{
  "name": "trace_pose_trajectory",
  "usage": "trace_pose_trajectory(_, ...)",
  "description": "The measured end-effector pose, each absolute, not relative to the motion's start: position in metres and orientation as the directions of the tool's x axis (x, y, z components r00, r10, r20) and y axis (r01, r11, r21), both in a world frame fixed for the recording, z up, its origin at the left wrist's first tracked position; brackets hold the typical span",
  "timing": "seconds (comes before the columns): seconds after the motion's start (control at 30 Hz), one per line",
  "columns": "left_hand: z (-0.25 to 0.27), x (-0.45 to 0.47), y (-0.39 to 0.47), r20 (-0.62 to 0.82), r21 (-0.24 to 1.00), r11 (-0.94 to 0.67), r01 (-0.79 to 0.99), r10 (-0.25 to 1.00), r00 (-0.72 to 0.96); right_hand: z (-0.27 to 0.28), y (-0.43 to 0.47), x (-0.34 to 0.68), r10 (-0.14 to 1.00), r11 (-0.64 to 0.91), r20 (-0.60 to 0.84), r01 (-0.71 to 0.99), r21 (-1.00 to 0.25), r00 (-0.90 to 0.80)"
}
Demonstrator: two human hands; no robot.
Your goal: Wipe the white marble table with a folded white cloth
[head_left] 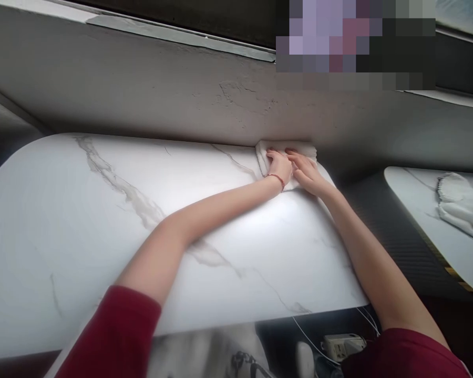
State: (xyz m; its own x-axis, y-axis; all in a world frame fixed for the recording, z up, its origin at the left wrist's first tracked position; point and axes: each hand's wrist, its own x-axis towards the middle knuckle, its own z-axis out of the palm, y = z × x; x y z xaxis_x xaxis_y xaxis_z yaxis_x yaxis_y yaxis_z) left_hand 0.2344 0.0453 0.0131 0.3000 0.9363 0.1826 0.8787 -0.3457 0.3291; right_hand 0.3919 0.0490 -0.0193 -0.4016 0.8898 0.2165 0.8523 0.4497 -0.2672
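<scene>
White, grey-veined tabletop (279,252) spreads across my feed, its far edge against a scuffed wall (161,79). I see a folded white cloth (309,149) lying at that edge, near the far right corner. I have the left hand (280,165) and the right hand (308,172) side by side on top of it, fingers stretched out across it, unclenched. Another white cloth (463,202) lies crumpled on a second table (415,191) to the right

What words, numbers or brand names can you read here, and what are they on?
None that I can read.
White cloth by the wall: no lettering shows.
Table: grey veins, no words.
Socket block below: too small and blurred to tell.
Pixelated patch at top: nothing readable.
</scene>
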Motion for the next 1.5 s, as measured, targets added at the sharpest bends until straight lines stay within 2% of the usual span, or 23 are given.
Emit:
trace_pose_trajectory(0.1,0.015,0.242,0.048,0.137,0.191,-0.370,0.909,0.927,0.348,-0.019,0.053,0.393,0.886,0.453,0.247,0.845,-0.284,-0.392)
trace_pose_trajectory(0.23,0.014,0.247,0.044,0.121,0.076,-0.355,0.932,0.931,0.345,-0.018,0.051,0.392,0.885,0.452,0.279,0.834,-0.317,-0.373)
trace_pose_trajectory(0.4,0.013,0.247,0.033,0.139,0.027,-0.322,0.946,0.939,0.316,-0.016,0.047,0.387,0.897,0.425,0.302,0.818,-0.389,-0.323)
trace_pose_trajectory(0.5,0.014,0.247,0.021,0.136,0.013,-0.343,0.939,0.931,0.338,-0.016,0.035,0.388,0.896,0.428,0.300,0.815,-0.390,-0.327)
trace_pose_trajectory(0.67,0.017,0.250,-0.012,0.172,0.001,-0.460,0.888,0.875,0.453,-0.022,-0.016,0.401,0.897,0.411,0.302,0.858,-0.308,-0.321)
trace_pose_trajectory(0.87,0.022,0.266,-0.088,0.158,-0.202,-0.649,0.733,0.717,0.679,-0.025,-0.125,0.423,0.912,0.324,0.320,0.929,-0.177,-0.257)
trace_pose_trajectory(1.03,0.023,0.259,-0.153,0.123,-0.363,-0.715,0.598,0.599,0.791,-0.021,-0.201,0.418,0.884,0.367,0.354,0.923,-0.118,-0.306)
trace_pose_trajectory(1.1,0.022,0.243,-0.171,0.120,-0.374,-0.726,0.577,0.579,0.807,-0.019,-0.220,0.405,0.875,0.398,0.348,0.909,-0.120,-0.337)
trace_pose_trajectory(1.23,0.021,0.197,-0.188,0.096,-0.309,-0.756,0.577,0.578,0.810,-0.017,-0.235,0.367,0.861,0.456,0.322,0.878,-0.144,-0.395)
trace_pose_trajectory(1.5,0.043,0.154,-0.148,-0.052,-0.198,-0.690,0.696,0.717,0.695,-0.012,-0.179,0.322,0.830,0.539,0.253,0.831,-0.136,-0.497)
